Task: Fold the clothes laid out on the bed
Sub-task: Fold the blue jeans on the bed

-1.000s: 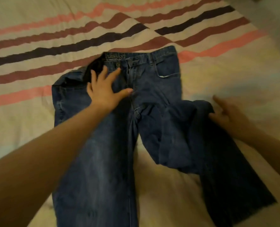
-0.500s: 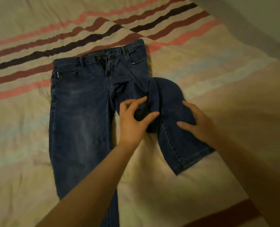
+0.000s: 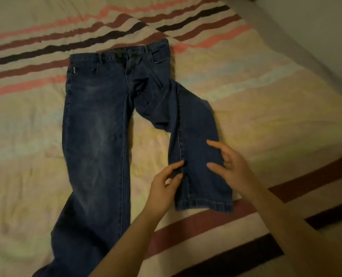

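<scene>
Jeans (image 3: 98,124) lie flat on our bed (image 3: 26,136), front side up, with the waist at the far end. We see a soft quilt on the bed, pale yellow and cream. It has pink, brown and black stripes at the top and more stripes near us on the right.

On the left, one long leg runs straight down and out of view. Next to it, the other leg is twisted near the top and looks shorter. Its hem lies on a brown stripe.

Our left hand (image 3: 162,188) pinches the inner edge of that short leg with thumb and fingers. Our right hand (image 3: 232,168) has its fingers spread and a bit bent, resting on the outer side of the same leg.

Far right, the bed ends at a grey wall (image 3: 316,27).
</scene>
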`<move>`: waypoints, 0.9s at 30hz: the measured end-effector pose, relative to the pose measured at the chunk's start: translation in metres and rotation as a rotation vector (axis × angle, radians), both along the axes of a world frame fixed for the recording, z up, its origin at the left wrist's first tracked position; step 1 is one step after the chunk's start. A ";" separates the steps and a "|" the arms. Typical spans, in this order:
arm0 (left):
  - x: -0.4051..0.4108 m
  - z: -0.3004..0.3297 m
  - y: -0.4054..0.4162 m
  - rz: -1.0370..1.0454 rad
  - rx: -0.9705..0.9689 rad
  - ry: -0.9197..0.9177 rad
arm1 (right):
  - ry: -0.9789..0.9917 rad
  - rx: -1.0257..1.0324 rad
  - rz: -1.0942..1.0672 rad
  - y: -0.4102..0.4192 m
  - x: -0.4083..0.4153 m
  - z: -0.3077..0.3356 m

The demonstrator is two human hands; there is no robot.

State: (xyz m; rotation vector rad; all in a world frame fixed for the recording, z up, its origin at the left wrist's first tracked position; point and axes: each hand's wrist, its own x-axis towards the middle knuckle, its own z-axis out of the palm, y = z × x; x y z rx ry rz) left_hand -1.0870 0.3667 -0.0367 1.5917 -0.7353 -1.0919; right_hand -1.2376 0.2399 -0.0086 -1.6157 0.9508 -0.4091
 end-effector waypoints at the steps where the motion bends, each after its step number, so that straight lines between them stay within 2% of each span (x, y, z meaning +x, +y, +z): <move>1: -0.002 0.002 0.020 0.017 0.036 0.013 | -0.005 0.045 -0.012 0.015 -0.007 0.000; 3: -0.008 0.004 0.062 0.069 0.129 0.051 | -0.023 0.177 -0.028 0.047 -0.019 -0.003; 6: -0.021 0.008 0.127 0.107 0.221 0.071 | 0.033 0.251 -0.008 0.099 -0.037 -0.008; 9: -0.046 0.010 0.187 0.104 0.282 0.096 | 0.174 0.316 0.040 0.149 -0.057 -0.014; 11: -0.061 0.003 0.219 0.068 0.342 0.122 | 0.283 0.287 0.077 0.179 -0.070 -0.019; 15: -0.075 -0.016 0.263 0.020 0.442 0.278 | 0.401 0.360 0.155 0.222 -0.083 -0.032; 20: -0.081 -0.022 0.289 0.065 0.424 0.197 | 0.560 0.268 0.214 0.256 -0.082 -0.047; 24: -0.079 -0.020 0.311 0.089 0.422 0.187 | 0.593 0.163 0.219 0.288 -0.078 -0.047; 27: -0.073 -0.021 0.333 0.049 0.428 0.110 | 0.622 0.100 0.225 0.308 -0.073 -0.048</move>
